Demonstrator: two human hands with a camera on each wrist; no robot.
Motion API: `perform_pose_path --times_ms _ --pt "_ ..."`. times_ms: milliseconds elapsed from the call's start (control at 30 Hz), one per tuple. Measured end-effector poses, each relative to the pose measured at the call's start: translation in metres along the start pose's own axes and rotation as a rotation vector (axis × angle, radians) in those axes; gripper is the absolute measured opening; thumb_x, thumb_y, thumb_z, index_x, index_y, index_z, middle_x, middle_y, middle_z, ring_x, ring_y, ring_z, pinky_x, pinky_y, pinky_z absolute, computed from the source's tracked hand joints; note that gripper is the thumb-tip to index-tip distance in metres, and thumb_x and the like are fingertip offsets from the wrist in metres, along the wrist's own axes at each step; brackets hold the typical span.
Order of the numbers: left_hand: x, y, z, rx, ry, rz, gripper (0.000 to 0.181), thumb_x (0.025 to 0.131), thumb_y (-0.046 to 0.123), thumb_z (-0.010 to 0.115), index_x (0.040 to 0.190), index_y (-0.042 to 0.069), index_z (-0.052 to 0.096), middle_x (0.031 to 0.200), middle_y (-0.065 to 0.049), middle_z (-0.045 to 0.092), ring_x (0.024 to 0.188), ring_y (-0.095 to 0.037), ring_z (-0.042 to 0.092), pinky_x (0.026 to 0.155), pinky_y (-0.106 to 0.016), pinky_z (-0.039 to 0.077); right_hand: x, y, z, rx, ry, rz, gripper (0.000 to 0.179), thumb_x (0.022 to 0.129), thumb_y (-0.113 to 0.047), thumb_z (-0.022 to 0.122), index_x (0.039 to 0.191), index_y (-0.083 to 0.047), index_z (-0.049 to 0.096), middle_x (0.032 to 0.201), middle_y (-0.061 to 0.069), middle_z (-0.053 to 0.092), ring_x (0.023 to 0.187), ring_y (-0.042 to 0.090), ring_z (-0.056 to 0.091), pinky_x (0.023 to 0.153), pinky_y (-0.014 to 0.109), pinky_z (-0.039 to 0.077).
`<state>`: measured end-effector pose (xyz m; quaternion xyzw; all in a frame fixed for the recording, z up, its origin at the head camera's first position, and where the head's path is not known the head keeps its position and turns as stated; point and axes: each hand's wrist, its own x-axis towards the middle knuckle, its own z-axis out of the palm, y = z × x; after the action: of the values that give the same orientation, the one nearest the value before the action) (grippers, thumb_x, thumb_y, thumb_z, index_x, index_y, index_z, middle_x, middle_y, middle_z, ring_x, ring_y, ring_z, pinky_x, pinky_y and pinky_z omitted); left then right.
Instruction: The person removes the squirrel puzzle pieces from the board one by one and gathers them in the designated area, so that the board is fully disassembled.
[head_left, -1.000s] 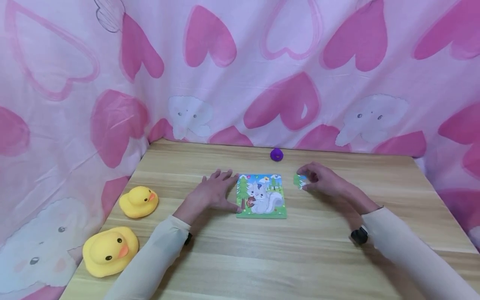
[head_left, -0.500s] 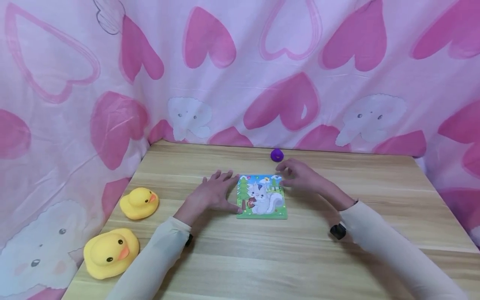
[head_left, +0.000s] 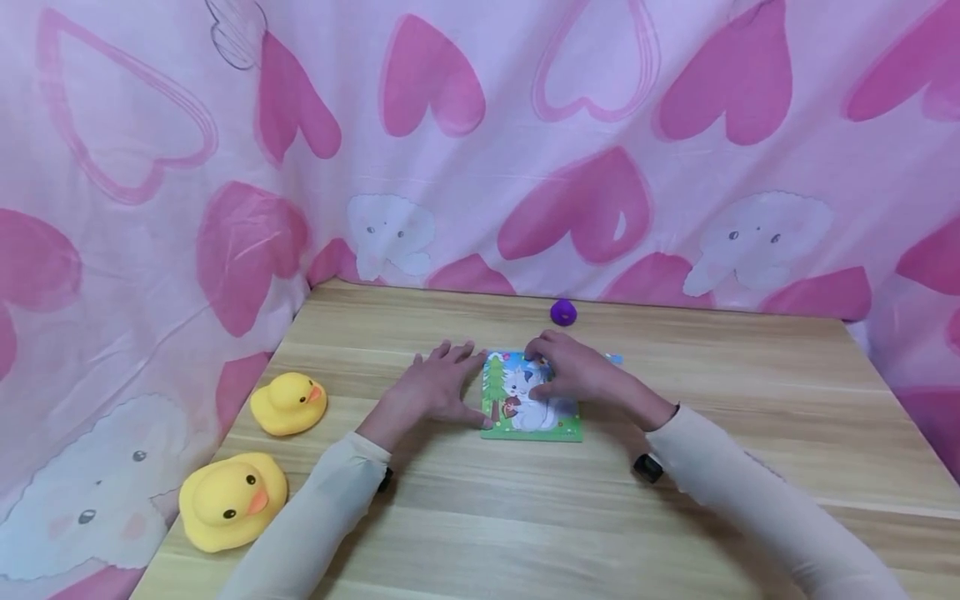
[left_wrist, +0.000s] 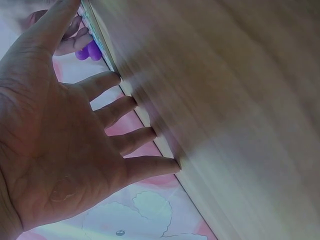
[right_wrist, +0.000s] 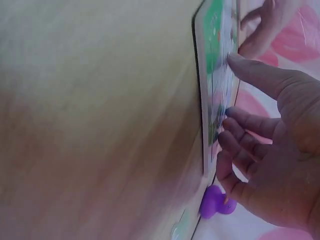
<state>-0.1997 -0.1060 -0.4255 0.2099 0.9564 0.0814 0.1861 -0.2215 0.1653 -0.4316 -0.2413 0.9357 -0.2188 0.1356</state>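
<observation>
A square jigsaw puzzle [head_left: 558, 429] with a grey squirrel holding an acorn lies flat mid-table. My left hand [head_left: 442, 387] is spread at its left side, thumb near the lower left corner and a fingertip near the upper left. The left wrist view shows the straight, parted fingers of this hand [left_wrist: 75, 135] with their tips at the tabletop. Over the puzzle's upper right part is my right hand [head_left: 573, 371]. In the right wrist view the thumb and slightly bent fingers of this hand [right_wrist: 280, 150] reach the picture's surface, spaced apart. A small puzzle piece [head_left: 615, 358] lies right of the board, partly hidden behind the right hand.
A small purple duck [head_left: 563, 312] sits behind the puzzle near the table's back edge. Two yellow ducks, a smaller one [head_left: 288, 404] and a larger one [head_left: 232, 502], stand along the left edge. A pink heart-patterned curtain [head_left: 450, 175] encloses the wooden table [head_left: 480, 525].
My right hand has moved left from the small piece, past the puzzle's right edge, onto the picture. The piece stays on the table at the right. My left hand holds its place.
</observation>
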Motion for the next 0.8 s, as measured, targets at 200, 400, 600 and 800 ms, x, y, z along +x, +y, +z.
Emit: perform_pose_path --times_ms 200,400,600,800 --pt "0.0018 -0.0003 -0.0005 0.009 -0.008 -0.008 0.118 0.075 0.079 0.078 0.169 0.033 0.025 0.180 -0.001 0.018 0.167 -0.039 0.012 0.127 -0.075 0.020 0.0029 -0.0070 0.0002 -0.009 -0.001 0.039 0.059 0.084 -0.031 0.091 0.134 -0.014 0.066 0.128 0.005 0.061 0.114 0.023 0.058 0.103 0.044 0.057" --pt "0.0039 0.0018 -0.0025 0.000 -0.016 0.006 0.118 0.076 0.078 0.079 0.170 0.032 0.024 0.180 -0.002 0.018 0.167 -0.040 0.011 0.127 -0.076 0.019 0.0058 -0.0075 -0.0038 0.039 -0.030 0.080 0.056 0.083 -0.026 0.091 0.130 -0.013 0.063 0.127 0.006 0.057 0.117 0.024 0.054 0.109 0.045 0.053" --pt "0.0054 0.0012 -0.0011 -0.012 -0.006 0.007 0.118 0.074 0.077 0.081 0.169 0.031 0.027 0.179 -0.003 0.020 0.166 -0.041 0.012 0.126 -0.077 0.020 0.0062 -0.0054 -0.0022 0.066 -0.026 0.072 0.058 0.083 -0.024 0.091 0.130 -0.012 0.059 0.129 0.006 0.057 0.119 0.025 0.052 0.111 0.046 0.051" --pt "0.0033 -0.0002 0.0001 -0.030 -0.013 -0.004 0.117 0.074 0.075 0.082 0.169 0.032 0.028 0.179 -0.003 0.021 0.166 -0.041 0.012 0.126 -0.077 0.019 0.0040 -0.0035 0.0029 0.097 0.003 0.018 0.062 0.085 -0.020 0.090 0.137 -0.012 0.058 0.132 0.006 0.057 0.121 0.024 0.055 0.114 0.046 0.051"
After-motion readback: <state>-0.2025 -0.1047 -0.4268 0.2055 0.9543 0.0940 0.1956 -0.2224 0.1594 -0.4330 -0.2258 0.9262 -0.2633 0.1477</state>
